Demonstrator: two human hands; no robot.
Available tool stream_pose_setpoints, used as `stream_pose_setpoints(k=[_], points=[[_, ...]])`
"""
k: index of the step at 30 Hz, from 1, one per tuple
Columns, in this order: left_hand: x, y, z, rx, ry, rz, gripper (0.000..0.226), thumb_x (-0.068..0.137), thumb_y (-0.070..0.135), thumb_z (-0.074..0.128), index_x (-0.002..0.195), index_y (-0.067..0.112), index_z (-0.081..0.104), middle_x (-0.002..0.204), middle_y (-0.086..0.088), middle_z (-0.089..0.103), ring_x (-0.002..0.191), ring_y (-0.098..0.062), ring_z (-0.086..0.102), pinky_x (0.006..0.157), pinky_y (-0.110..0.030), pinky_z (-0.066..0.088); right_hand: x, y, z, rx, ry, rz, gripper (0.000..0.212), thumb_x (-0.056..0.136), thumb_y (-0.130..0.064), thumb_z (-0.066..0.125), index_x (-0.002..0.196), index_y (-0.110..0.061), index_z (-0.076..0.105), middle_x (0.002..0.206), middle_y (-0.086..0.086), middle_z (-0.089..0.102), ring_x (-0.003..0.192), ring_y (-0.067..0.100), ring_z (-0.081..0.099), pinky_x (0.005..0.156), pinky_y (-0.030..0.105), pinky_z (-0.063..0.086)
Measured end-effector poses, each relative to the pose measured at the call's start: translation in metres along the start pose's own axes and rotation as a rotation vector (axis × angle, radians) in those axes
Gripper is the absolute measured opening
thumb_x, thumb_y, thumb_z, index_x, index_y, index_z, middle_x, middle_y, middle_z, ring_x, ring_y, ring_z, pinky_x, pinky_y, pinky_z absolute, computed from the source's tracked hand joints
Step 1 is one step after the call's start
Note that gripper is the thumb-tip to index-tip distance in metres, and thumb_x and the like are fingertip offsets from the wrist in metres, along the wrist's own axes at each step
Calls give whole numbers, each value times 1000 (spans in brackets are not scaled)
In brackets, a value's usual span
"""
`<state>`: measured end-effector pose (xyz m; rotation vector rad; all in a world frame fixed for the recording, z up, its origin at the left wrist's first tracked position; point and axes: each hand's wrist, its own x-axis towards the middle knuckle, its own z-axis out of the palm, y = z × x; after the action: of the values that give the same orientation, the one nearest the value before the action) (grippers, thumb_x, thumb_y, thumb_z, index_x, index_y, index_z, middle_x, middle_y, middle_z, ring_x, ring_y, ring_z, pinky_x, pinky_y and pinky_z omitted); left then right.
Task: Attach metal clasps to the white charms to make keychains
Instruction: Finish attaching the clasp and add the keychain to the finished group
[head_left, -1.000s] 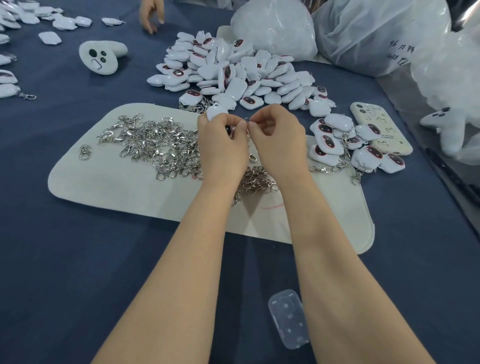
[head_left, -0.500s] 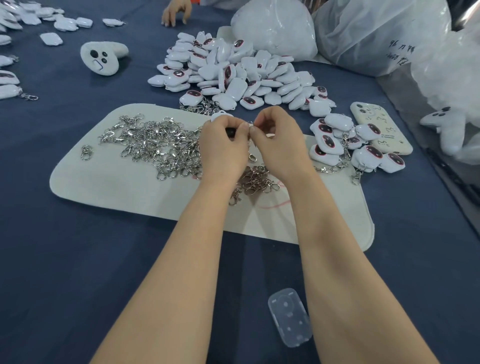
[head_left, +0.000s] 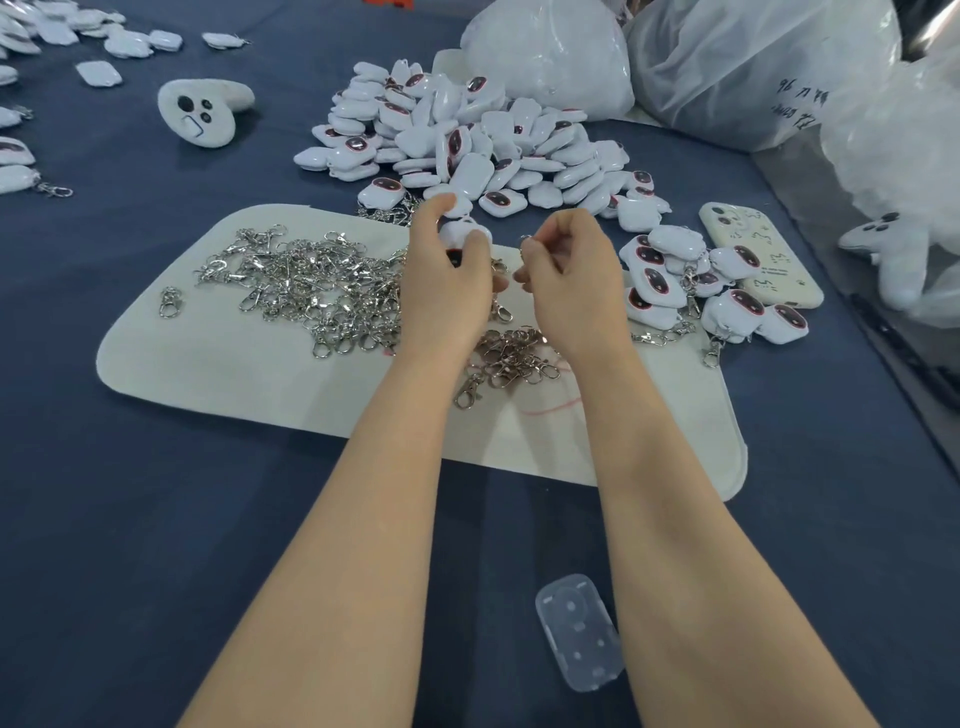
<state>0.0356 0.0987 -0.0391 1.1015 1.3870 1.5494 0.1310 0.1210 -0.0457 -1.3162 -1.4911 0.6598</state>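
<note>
Cream felt mat with rounded corners (head_left: 171, 374) on dark blue cloth; we take it as our reference.

- Over the mat's far edge, the left hand (head_left: 447, 283) grips a white padded charm with a dark red patch (head_left: 464, 231), fingers curled round it.
- A silver metal swivel clasp (head_left: 502, 309) shows just below that hand. We cannot tell whether it hangs from the charm or lies on the mat.
- The right hand (head_left: 571, 283) is just beside the left and not touching it. Its fingers are curled in tight, thumb and forefinger tips close together. Whether they pinch anything, we cannot tell.
- On the mat's left half lies a wide scatter of loose silver clasps (head_left: 311, 283). A smaller heap of clasps (head_left: 511, 358) lies on the mat between the wrists.
- Beyond the mat's far edge sits a big pile of white charms (head_left: 483, 150).
- Off the mat's right end are charms with clasps attached (head_left: 675, 291), and past them a phone in a cream case (head_left: 761, 254).
- On the near side of the mat, a clear plastic case (head_left: 579, 631) lies between the forearms.
</note>
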Motion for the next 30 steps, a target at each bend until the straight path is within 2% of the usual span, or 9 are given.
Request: stream_pose_setpoints(k=[2,5,8,12,14,18,24,27,30], points=[[-1,3,-2,-36,-12,-38,27,93,9,42,118,16,40,84,3,56,44,-1,56,45,-15,45,0,2,-1,-27,6,-8,21,93,-8,51,80,-22,44,72,-6,55,79,27,63,80,43,52],[-4,3,-1,14,-68,-28,14,90,9,46,103,14,43,92,-4,60,42,-7,57,46,-23,47,1,4,-2,-101,-4,-45,9,93,-9,52,88,-15,47,76,-6,55,79,21,60,75,29,48],[-3,0,-1,77,-103,19,12,89,8,52,98,15,50,92,0,60,41,-7,54,51,-27,50,1,3,-3,-154,-18,-82,8,93,-8,52,90,-14,48,78,-7,54,75,13,54,67,19,41],[1,-2,-2,117,-106,39,14,91,9,51,99,20,50,89,6,57,42,-5,53,46,-18,43,0,2,-4,-195,-52,-96,9,92,-6,50,90,-15,48,84,0,59,80,17,57,72,25,45],[1,-4,-2,141,-99,43,14,91,10,52,99,21,50,87,5,56,50,-10,56,50,-21,44,0,3,-3,-198,-50,-95,9,92,-6,50,90,-14,48,84,1,59,82,18,58,74,27,46],[2,-4,-2,205,-81,77,15,88,11,53,100,20,51,85,7,55,69,-23,57,63,-32,47,1,4,-3,-200,-25,-93,9,93,-8,52,89,-15,48,81,-2,58,82,18,60,70,21,44],[2,-2,-5,259,-88,134,16,89,11,53,103,19,52,94,5,57,75,-26,58,73,-41,51,1,6,-3,-232,-46,-108,9,93,-8,52,89,-15,47,86,2,60,85,20,61,69,21,41],[3,-3,-5,293,-72,165,20,89,11,54,109,13,55,98,8,55,84,-19,57,78,-32,51,1,5,-2,-241,-51,-104,9,93,-8,51,89,-15,48,85,3,59,86,21,60,72,26,44],[4,-6,-6,333,-59,186,23,90,11,54,113,12,56,101,8,54,88,-8,52,69,-4,38,1,6,-1,-247,-60,-98,8,93,-8,51,89,-15,48,84,2,59,85,20,61,73,29,46]])
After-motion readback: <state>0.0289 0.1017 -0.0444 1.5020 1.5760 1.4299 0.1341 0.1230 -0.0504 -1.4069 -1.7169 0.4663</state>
